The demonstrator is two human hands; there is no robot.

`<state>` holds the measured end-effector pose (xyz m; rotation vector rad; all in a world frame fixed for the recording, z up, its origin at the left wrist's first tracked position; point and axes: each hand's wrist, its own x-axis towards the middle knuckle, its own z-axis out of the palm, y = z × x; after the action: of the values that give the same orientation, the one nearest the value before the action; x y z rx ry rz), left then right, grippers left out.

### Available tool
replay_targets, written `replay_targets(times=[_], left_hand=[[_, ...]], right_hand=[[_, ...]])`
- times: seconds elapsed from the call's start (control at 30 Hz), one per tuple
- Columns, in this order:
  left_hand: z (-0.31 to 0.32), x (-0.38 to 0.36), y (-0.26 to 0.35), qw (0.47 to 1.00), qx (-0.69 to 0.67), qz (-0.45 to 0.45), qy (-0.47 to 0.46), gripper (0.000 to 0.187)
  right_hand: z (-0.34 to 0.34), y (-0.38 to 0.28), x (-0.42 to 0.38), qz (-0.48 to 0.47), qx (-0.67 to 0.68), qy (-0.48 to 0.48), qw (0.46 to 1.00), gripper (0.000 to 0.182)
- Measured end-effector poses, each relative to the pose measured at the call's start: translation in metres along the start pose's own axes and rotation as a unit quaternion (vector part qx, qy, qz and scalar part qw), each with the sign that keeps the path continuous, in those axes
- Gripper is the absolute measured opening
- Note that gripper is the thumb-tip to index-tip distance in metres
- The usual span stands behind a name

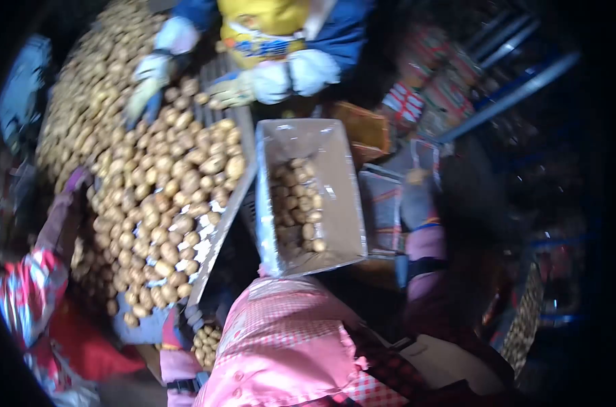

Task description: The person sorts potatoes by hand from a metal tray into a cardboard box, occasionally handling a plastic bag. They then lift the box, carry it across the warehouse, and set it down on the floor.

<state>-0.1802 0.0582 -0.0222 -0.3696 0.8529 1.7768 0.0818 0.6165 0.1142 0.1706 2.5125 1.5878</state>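
Potatoes (297,197) sit in a lined box (340,210), its long axis running away from the wearer, left of the nearer right hand (417,198). Neither that hand's grip nor the left hand's (184,327) can be made out.

Head view: single camera at the wearer's head, facing forward, steeply down. Close above smock (274,325) at near edge; box (342,197) mid-view; potatoes (179,163) left; co-worker (274,41) at far edge, seen from above. Wide, rounded field, dark rim, edges bowed.
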Motion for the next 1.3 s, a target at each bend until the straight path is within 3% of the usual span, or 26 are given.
replay_targets(times=[0.07,0.1,0.13,0.17,0.2,0.23,0.27,0.3,0.33,0.4,0.47,0.53,0.57,0.63,0.67,0.73,0.77,0.83,0.87,0.93,0.97,1.03,1.17,1.3], left_hand=[[0.022,-0.008,0.001,0.994,0.054,0.018,0.096,0.038],[0.021,-0.009,0.003,0.993,0.067,0.031,0.096,0.042],[0.022,-0.012,0.002,0.992,0.078,0.037,0.095,0.047],[0.040,-0.018,0.006,0.983,0.091,0.041,0.154,0.055],[0.033,-0.019,0.006,0.980,0.126,0.049,0.148,0.060],[0.030,-0.018,0.004,0.981,0.109,0.046,0.155,0.061],[0.029,-0.017,0.004,0.982,0.094,0.042,0.161,0.063],[0.026,-0.016,0.004,0.981,0.086,0.045,0.165,0.063],[0.024,-0.017,0.003,0.984,0.079,0.043,0.153,0.064],[0.022,-0.017,0.004,0.986,0.065,0.042,0.146,0.065],[0.024,-0.018,0.005,0.983,0.093,0.041,0.152,0.065],[0.027,-0.018,0.005,0.981,0.101,0.041,0.159,0.065],[0.027,-0.019,0.004,0.981,0.104,0.054,0.153,0.061],[0.031,-0.020,0.003,0.981,0.104,0.071,0.150,0.055],[0.030,-0.019,0.003,0.981,0.099,0.072,0.153,0.055],[0.027,-0.018,-0.001,0.980,0.063,0.084,0.170,0.052],[0.026,-0.019,-0.003,0.980,0.057,0.084,0.172,0.052],[0.027,-0.018,-0.002,0.982,0.031,0.092,0.161,0.049],[0.029,-0.017,-0.001,0.982,0.026,0.094,0.159,0.049],[0.032,-0.018,-0.001,0.980,0.036,0.088,0.175,0.055],[0.030,-0.017,-0.002,0.979,0.025,0.090,0.181,0.055],[0.023,-0.016,-0.004,0.979,0.031,0.094,0.180,0.054],[0.023,-0.015,-0.002,0.979,0.024,0.093,0.181,0.052],[0.023,-0.016,-0.002,0.981,0.016,0.085,0.171,0.053]], right_hand=[[0.068,-0.026,-0.016,0.002,-0.030,-0.016,0.999,0.018],[0.100,-0.049,-0.019,0.023,0.017,-0.022,0.999,0.020],[0.129,-0.078,-0.015,0.055,0.141,-0.022,0.988,0.022],[0.153,-0.114,-0.006,0.127,0.415,-0.003,0.901,0.024],[0.175,-0.152,0.005,0.155,0.578,0.060,0.799,0.027],[0.128,-0.142,0.030,0.256,0.783,-0.006,0.567,0.030],[0.067,-0.122,0.062,0.348,0.915,-0.056,0.198,0.033],[0.030,-0.114,0.091,0.341,0.931,-0.059,0.115,0.037],[-0.003,-0.108,0.122,0.306,0.945,-0.061,0.099,0.041],[-0.059,-0.109,0.182,0.216,0.949,-0.024,0.229,0.051],[-0.091,-0.103,0.237,0.078,0.791,0.107,0.597,0.062],[-0.122,-0.104,0.286,-0.020,0.677,0.194,0.710,0.069],[-0.123,-0.117,0.307,-0.056,0.626,0.175,0.758,0.069],[-0.124,-0.126,0.355,-0.140,0.578,0.007,0.804,0.062],[-0.126,-0.122,0.379,-0.048,0.624,-0.098,0.773,0.055],[-0.107,-0.112,0.386,0.184,0.667,0.158,0.705,0.044],[-0.105,-0.108,0.384,0.178,0.666,0.158,0.707,0.044],[-0.103,-0.101,0.371,0.057,0.643,0.206,0.735,0.037],[-0.107,-0.103,0.360,-0.030,0.589,0.186,0.786,0.042],[-0.118,-0.120,0.338,-0.095,0.528,0.124,0.835,0.047],[-0.122,-0.124,0.336,-0.096,0.527,0.127,0.835,0.047],[-0.133,-0.129,0.334,-0.130,0.471,0.015,0.872,0.056],[-0.166,-0.123,0.340,-0.156,0.406,-0.042,0.900,0.070],[-0.161,-0.150,0.342,-0.107,0.409,-0.030,0.906,0.064]])
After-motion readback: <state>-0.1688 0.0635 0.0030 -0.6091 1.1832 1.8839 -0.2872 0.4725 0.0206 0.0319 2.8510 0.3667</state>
